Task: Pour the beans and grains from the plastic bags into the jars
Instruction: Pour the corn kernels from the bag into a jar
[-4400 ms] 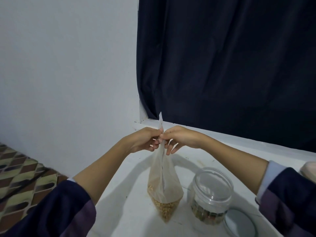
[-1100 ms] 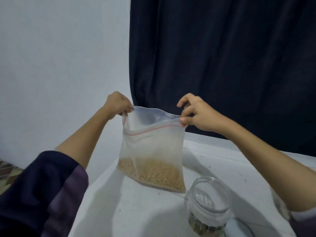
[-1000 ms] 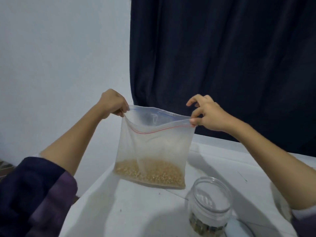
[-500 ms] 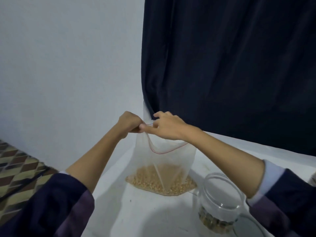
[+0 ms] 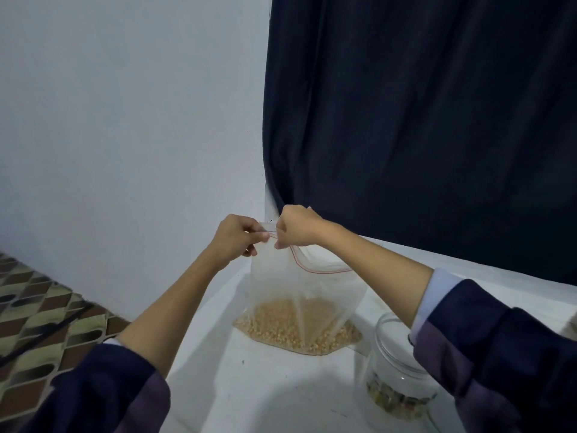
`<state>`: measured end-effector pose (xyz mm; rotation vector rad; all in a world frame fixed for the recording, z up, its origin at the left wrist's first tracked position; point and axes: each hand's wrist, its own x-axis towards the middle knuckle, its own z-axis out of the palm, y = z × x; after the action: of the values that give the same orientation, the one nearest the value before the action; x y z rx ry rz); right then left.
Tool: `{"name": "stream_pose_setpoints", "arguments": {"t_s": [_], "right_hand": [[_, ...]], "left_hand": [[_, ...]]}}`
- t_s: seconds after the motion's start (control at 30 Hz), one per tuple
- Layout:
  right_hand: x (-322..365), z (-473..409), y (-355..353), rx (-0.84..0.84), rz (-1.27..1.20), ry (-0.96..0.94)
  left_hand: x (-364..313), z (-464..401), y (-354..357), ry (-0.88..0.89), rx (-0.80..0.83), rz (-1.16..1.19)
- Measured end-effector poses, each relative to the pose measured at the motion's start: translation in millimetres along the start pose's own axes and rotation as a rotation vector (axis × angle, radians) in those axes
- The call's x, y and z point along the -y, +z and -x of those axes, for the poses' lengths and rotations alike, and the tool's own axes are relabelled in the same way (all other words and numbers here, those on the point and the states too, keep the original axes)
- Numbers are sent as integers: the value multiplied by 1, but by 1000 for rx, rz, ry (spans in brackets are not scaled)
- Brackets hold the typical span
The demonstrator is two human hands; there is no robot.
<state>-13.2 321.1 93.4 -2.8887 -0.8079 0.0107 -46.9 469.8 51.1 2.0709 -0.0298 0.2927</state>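
The left hand [image 5: 234,235] is pinching the top left corner of a clear zip bag [image 5: 304,295], fingers curled onto the plastic. The right hand [image 5: 296,230] is pinching the same top edge just beside it, thumb and fingers closed on the red zip line, so both hands are nearly touching above the bag. The bag is hanging from them with its bottom resting on the white counter [image 5: 249,385], and tan grains [image 5: 293,326] are lying spread across that bottom. To the right of the bag, near its lower corner, a clear jar [image 5: 396,370] is standing open on the counter with a shallow layer of mixed beans inside, partly hidden by the right sleeve [image 5: 499,354]. Behind the bag a dark curtain [image 5: 421,120] is hanging.
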Motion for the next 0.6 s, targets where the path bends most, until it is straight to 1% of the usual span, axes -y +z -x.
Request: {"name": "stream_pose_setpoints", "arguments": {"t_s": [0.13, 0.27, 0.33, 0.43, 0.53, 0.6], "right_hand": [[-6, 5, -9, 81, -67, -24], [-12, 9, -12, 86, -170, 15], [-14, 10, -15, 20, -210, 64], [-21, 13, -27, -139, -285, 119], [-30, 17, -46, -306, -302, 187], [-38, 20, -59, -407, -335, 229]], "left_hand": [[-4, 0, -4, 38, -2, 10], [-10, -1, -2, 75, -67, 60], [-14, 0, 2, 123, -93, 131], [-27, -1, 8, 184, -154, 299], [-31, -10, 10, 214, -314, 331], [-16, -16, 11, 162, -419, 336]]}}
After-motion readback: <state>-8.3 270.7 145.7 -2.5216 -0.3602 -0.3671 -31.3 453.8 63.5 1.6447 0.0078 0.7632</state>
